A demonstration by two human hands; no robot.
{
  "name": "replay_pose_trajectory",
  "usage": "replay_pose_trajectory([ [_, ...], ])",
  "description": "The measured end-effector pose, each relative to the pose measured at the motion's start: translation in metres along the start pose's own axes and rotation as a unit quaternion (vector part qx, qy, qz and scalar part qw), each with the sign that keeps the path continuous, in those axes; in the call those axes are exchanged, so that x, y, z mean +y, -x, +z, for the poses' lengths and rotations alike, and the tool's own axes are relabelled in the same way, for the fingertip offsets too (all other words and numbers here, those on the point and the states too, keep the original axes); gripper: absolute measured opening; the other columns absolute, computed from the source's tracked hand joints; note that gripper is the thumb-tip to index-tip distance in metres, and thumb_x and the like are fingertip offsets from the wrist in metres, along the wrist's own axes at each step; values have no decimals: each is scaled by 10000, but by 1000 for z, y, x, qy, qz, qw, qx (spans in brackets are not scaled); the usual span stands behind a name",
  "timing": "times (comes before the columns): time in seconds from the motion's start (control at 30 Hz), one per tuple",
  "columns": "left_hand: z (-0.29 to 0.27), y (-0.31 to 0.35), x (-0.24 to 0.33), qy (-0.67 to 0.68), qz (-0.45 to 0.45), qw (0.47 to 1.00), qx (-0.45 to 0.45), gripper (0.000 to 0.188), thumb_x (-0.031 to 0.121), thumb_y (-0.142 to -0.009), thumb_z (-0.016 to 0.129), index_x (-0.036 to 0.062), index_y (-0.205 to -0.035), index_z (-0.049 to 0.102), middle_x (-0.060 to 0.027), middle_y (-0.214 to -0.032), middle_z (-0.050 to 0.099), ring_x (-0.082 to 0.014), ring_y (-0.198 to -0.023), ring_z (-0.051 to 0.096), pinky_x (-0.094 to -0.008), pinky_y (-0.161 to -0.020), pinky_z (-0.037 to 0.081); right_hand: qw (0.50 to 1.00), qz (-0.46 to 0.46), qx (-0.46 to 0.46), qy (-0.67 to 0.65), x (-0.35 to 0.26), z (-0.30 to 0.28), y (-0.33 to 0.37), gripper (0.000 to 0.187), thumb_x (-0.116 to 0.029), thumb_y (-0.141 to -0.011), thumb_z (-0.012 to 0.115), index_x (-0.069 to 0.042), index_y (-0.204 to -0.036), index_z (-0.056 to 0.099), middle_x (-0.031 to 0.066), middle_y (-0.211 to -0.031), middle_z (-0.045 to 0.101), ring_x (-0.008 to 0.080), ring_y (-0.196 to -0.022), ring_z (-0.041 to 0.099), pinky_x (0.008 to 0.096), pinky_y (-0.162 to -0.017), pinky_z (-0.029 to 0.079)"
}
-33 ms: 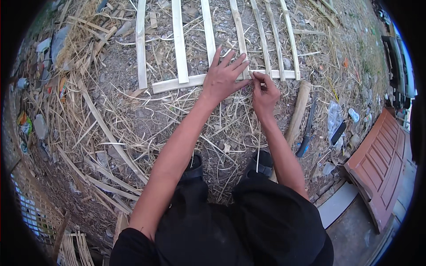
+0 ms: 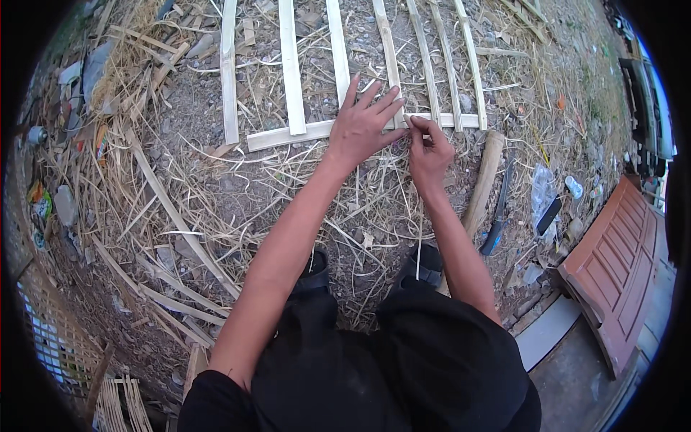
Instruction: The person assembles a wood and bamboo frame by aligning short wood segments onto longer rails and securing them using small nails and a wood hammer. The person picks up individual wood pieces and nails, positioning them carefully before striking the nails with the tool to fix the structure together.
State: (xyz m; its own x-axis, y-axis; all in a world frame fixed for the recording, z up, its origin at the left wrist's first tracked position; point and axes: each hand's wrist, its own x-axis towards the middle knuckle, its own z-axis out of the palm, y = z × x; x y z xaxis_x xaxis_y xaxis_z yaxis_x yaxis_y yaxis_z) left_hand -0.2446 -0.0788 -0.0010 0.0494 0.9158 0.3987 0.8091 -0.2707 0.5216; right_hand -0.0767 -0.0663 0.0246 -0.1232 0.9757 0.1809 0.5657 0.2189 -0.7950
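Observation:
My left hand (image 2: 361, 131) lies with its fingers spread over a pale bamboo crosspiece (image 2: 291, 137) and the lower end of an upright slat (image 2: 387, 50). Just right of it, my right hand (image 2: 430, 147) pinches a thin bamboo strip (image 2: 419, 245) beside that crossing; the strip's tail hangs down toward my right foot. The pinched end is mostly hidden by the fingers. Several long slats, such as a wide one (image 2: 291, 68) on the left and a narrow one (image 2: 471, 68) on the right, run away from me, most with near ends on the crosspiece. The leftmost slat (image 2: 229, 79) ends beside it.
Right of my right hand lie a wooden pole (image 2: 484, 180) and a long dark-handled blade (image 2: 497, 216). Beyond are a clear plastic bag (image 2: 541, 194) and a reddish-brown panel (image 2: 619, 266). Loose shavings (image 2: 273, 194) cover the ground, with longer strips (image 2: 173, 209) at left and woven lattice (image 2: 54, 331) at lower left.

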Motion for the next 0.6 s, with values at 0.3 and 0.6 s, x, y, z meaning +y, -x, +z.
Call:
replay_pose_trajectory([
  [0.3, 1, 0, 0, -7, 6, 1000, 2, 540, 470, -857, 757, 174, -1304, 693, -6, -1394, 652, -250, -1335, 560, -540, -1258, 208, 999, -25, 5, 22, -1, 0, -3, 129, 14, -958, 686, 21, -1078, 734, 95, -960, 755, 107, -842, 689, 264, -710, 556],
  [0.6, 0, -2, 2, -8, 4, 1000, 7, 590, 471, -840, 775, 173, -1338, 669, -7, -1385, 658, -253, -1323, 571, -550, -1249, 225, 999, -25, 2, 38, -3, -2, -6, 141, 1, -933, 695, -2, -1069, 730, 148, -935, 761, 216, -815, 750, 314, -689, 572],
])
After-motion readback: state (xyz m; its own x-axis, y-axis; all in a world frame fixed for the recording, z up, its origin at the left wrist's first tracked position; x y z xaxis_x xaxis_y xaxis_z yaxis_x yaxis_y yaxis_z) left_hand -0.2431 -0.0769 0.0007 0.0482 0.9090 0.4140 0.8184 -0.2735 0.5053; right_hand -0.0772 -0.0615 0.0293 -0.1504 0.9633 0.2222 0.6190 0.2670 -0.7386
